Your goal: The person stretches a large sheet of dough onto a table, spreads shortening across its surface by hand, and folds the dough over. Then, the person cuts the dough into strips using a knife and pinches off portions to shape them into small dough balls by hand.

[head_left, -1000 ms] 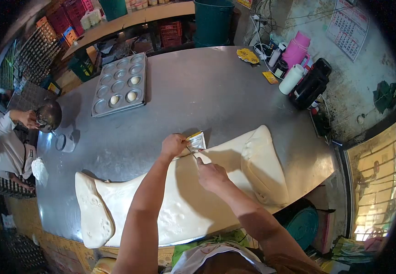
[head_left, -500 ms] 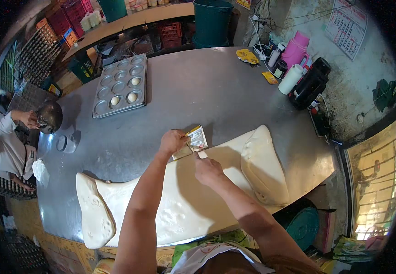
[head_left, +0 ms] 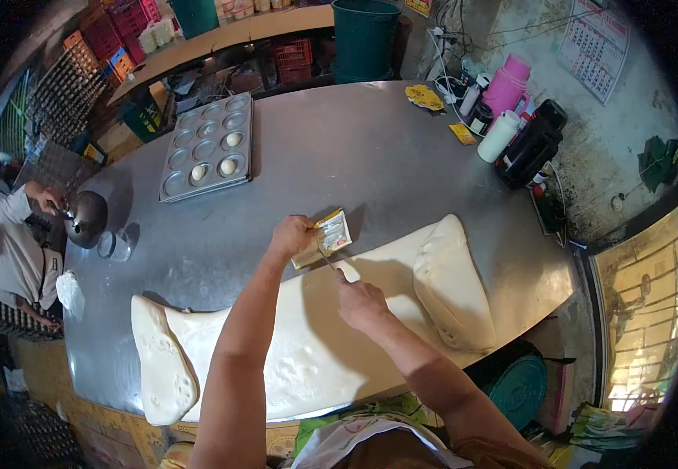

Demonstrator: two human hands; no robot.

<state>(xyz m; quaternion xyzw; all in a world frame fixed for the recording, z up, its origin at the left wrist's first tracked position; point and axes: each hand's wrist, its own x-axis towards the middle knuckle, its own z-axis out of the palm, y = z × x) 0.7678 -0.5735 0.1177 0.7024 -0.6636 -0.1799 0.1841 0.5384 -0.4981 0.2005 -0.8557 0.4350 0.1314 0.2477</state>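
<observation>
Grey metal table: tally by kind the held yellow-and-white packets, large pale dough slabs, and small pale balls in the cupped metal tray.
Held yellow-and-white packet: 1
Large pale dough slab: 1
Small pale balls in cupped metal tray: 3
Total: 5

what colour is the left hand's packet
The packet is white and yellow, seen best in the head view.
</observation>
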